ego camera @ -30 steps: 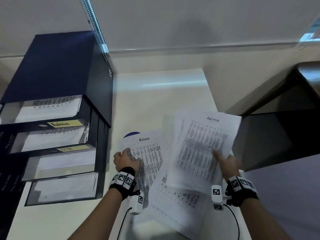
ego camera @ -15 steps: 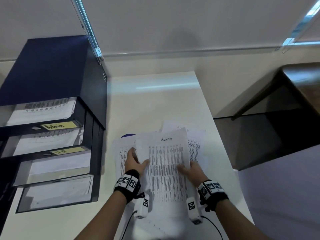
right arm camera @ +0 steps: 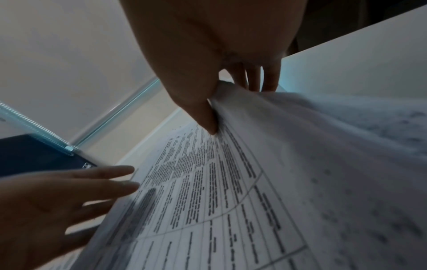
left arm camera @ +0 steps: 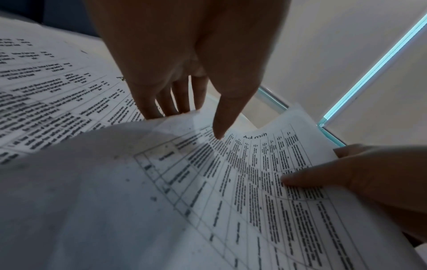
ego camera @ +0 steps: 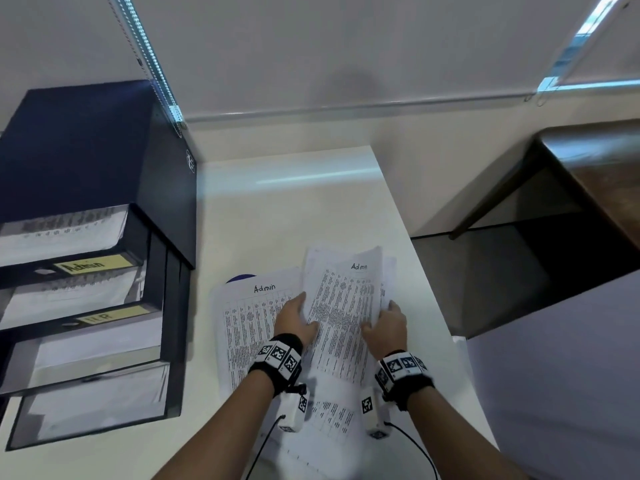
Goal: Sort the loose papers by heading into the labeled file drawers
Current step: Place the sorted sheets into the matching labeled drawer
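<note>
A printed sheet headed "Admin" (ego camera: 343, 306) is held slightly curled above the white table (ego camera: 277, 209). My left hand (ego camera: 304, 308) pinches its left edge, thumb on top and fingers beneath, as the left wrist view shows (left arm camera: 203, 117). My right hand (ego camera: 381, 318) pinches the right edge the same way (right arm camera: 221, 102). A second "Admin" sheet (ego camera: 249, 317) lies flat to the left, with more papers (ego camera: 332, 414) underneath. The dark blue drawer unit (ego camera: 86, 150) stands at the left with several drawers pulled out, labeled "Admin" (ego camera: 91, 263) and "H.R" (ego camera: 110, 315).
Paper lies in each pulled-out drawer (ego camera: 59, 230). A blue object (ego camera: 240, 278) peeks out from under the flat sheet. The table's right edge (ego camera: 429, 306) runs close to my right hand, with a dark wooden desk (ego camera: 595, 174) beyond. A blind chain (ego camera: 149, 57) hangs over the unit.
The top Admin sheet has shifted right, uncovering the Admin sheet to the left. My left hand now grips its left edge, and my right hand has moved up its right edge.
</note>
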`<state>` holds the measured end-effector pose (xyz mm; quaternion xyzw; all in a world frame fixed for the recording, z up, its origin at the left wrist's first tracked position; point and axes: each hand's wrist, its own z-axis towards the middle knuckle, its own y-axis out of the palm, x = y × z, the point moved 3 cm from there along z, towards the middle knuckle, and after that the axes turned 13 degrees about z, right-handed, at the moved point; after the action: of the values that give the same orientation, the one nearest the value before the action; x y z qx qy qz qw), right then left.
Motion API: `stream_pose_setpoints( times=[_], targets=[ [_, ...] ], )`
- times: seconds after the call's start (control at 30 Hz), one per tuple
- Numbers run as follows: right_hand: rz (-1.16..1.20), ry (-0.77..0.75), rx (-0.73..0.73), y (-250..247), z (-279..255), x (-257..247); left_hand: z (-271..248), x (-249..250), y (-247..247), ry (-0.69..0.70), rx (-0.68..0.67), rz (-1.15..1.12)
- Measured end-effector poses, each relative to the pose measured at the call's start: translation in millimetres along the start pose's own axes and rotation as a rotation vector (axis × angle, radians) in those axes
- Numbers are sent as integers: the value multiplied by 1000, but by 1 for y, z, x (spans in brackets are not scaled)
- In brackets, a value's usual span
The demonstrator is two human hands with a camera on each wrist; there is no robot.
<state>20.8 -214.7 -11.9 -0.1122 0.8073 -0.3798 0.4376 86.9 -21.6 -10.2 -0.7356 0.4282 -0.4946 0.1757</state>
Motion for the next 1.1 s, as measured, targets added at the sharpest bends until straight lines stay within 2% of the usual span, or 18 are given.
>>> stream_pose_setpoints(
  times=[0.17, 0.27, 0.4, 0.47, 0.53, 0.6, 0.7, 0.83, 0.97, 1.03, 1.1],
  targets=[
    [-22, -163, 15, 0, -9, -12, 1, -5, -1, -18, 58, -123],
    [-120, -238, 27, 6, -9, -12, 0, -2, -5, -18, 121, -177],
    [-285, -184, -7, 11, -8, -7, 1, 6, -6, -9, 74, -155],
    [-284, -171, -12, 7, -9, -7, 4, 7, -6, -4, 28, -101],
    [-170, -208, -8, 3, -8, -9, 3, 8, -10, 7, 5, -124],
    [119, -259, 14, -6, -6, -15, 1, 10, -20, 53, 17, -205],
    [519, -209, 27, -30, 0, -28, -7, 18, -49, 120, 57, -375],
    [775, -179, 92, -61, 14, -56, -18, 37, -100, 227, 98, -558],
    [803, -236, 135, -87, 7, -77, -29, 43, -142, 294, 128, -614],
    [778, -212, 109, -87, 0, -76, -30, 37, -146, 277, 125, -527],
    [649, -219, 61, -75, -6, -75, -29, 30, -140, 241, 86, -416]
  ],
)
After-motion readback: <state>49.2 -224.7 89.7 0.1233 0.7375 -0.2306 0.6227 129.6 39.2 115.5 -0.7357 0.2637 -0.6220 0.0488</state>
